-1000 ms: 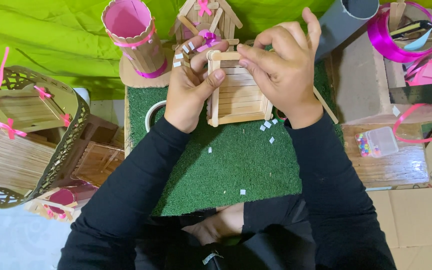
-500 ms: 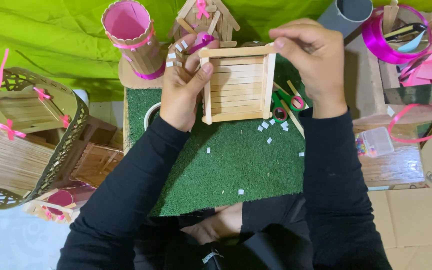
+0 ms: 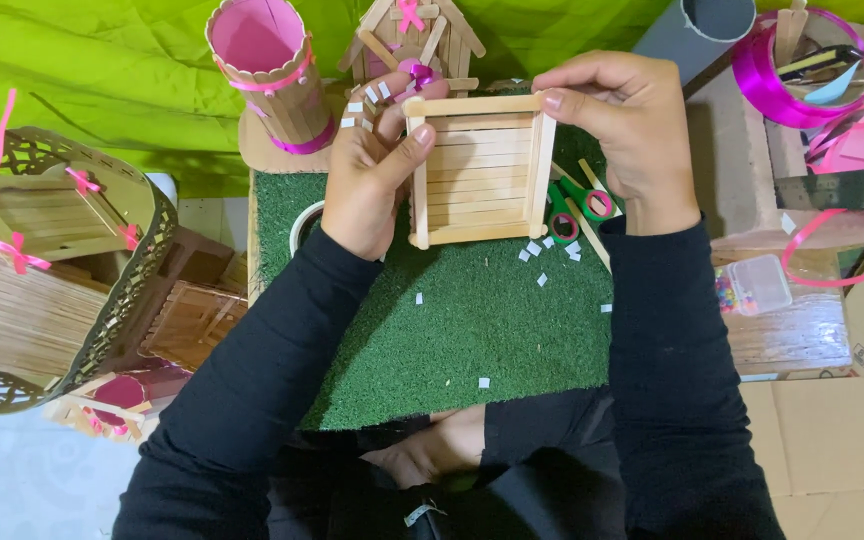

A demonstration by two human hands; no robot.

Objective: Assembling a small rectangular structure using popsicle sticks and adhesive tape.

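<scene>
A square panel of craft sticks [image 3: 479,170], already framed on all four edges, is held above the green turf mat [image 3: 472,330], clamped between the left hand [image 3: 377,175] and right hand [image 3: 622,125]. It is judged assembled but not yet joined to anything

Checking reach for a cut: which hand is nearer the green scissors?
Right. The right hand hangs just above the scissors, at the panel's right edge; the left hand holds the panel's far left side.

Home craft corner: stick models [image 3: 414,40], ribbon spool [image 3: 782,80], scissors [image 3: 572,205].
</scene>
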